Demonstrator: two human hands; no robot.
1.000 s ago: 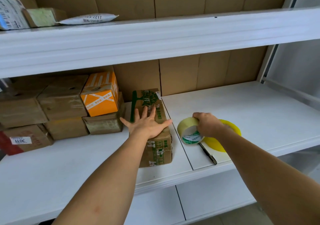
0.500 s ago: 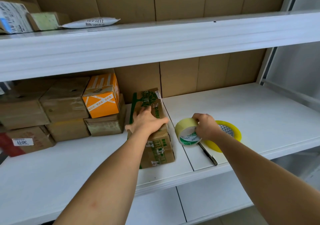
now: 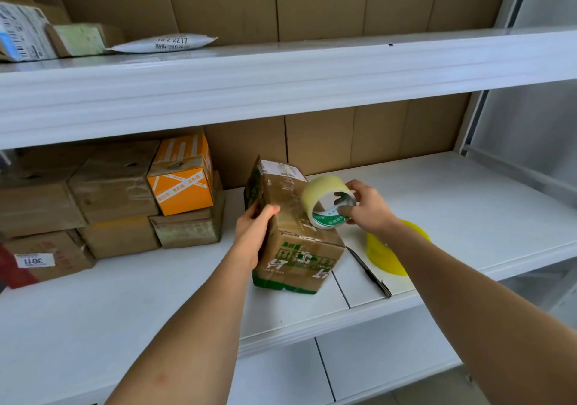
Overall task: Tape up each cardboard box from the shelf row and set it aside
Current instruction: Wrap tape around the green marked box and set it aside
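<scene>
- The left hand (image 3: 253, 236) grasped the left side of the brown cardboard box with green print (image 3: 292, 233), thumb over its top edge; the box stood on the white middle shelf (image 3: 468, 217), apparently tilted with its far end raised.
- The right hand (image 3: 368, 206) held the roll of clear packing tape (image 3: 327, 201), fingers hooked through the core, against the box's top right edge.
- A yellow tape roll (image 3: 387, 251) lay just behind the right wrist; a dark pen-like tool (image 3: 370, 272) lay beside the box.
- Stacked brown cartons (image 3: 103, 198) and an orange box (image 3: 182, 175) stood at left.
</scene>
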